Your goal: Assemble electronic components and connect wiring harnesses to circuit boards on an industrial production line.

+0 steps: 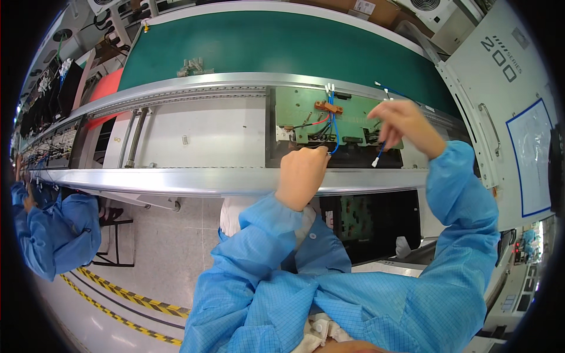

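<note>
On the assembly rail lies a green circuit board [287, 106] in a black tray [271, 141], with a brown terminal block [328, 107] and red, black and blue wires. My left hand [302, 176] is closed at the board's near edge, its fingertips pinching the looped blue wire [338, 138]. Above the board's right side is my right hand [406, 126], its curled fingers smeared by motion. Just below those fingers hangs a blue lead with a white connector [375, 162]; whether the hand grips it is unclear.
Beyond the rail stretches a green conveyor belt [235, 44] with a heap of small clear parts [193, 67]. A black panel with circuitry [382, 223] sits below the near rail [176, 181]. A white machine cabinet [488, 76] stands at right; a co-worker in blue [65, 229] sits at left.
</note>
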Tool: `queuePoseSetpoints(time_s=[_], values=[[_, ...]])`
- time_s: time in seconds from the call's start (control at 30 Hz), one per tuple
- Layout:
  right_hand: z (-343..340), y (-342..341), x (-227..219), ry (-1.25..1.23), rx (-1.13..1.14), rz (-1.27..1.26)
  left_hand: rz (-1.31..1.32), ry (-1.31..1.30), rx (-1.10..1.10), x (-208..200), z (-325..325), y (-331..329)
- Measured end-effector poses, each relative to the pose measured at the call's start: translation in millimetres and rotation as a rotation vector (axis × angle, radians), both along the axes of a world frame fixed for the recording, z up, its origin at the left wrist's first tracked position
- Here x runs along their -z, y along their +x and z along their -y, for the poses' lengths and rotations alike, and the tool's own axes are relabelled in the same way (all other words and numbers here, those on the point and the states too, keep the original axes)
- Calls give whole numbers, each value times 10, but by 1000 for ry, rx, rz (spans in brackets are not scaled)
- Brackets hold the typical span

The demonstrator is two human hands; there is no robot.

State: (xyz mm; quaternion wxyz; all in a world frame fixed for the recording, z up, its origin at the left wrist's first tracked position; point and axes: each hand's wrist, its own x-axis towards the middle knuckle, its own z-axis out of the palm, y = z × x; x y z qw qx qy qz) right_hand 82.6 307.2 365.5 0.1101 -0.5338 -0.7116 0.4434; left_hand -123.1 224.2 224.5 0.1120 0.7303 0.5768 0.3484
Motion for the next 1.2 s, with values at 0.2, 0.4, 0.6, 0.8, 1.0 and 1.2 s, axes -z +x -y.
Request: queuePoseSetpoints(time_s=[0.2,0.4,0.6,0.8,1.0,1.2], values=[[-15,904,105,10,264,-20,-10,48,12,96,61,-36],[362,796,611,-405,302,-155,201,149,89,77,179,-229],[446,580,945,-675,480,-711,367,40,15,90,418,-909],[299,412,1110,-663,591,-761,507,0,-136,124,296,-1673],[438,514,1180,-652,671,-762,547,-20,-189,178,442,-1510],[445,647,1283,-429,835,-769,529,-4,-188,186,423,-1385]])
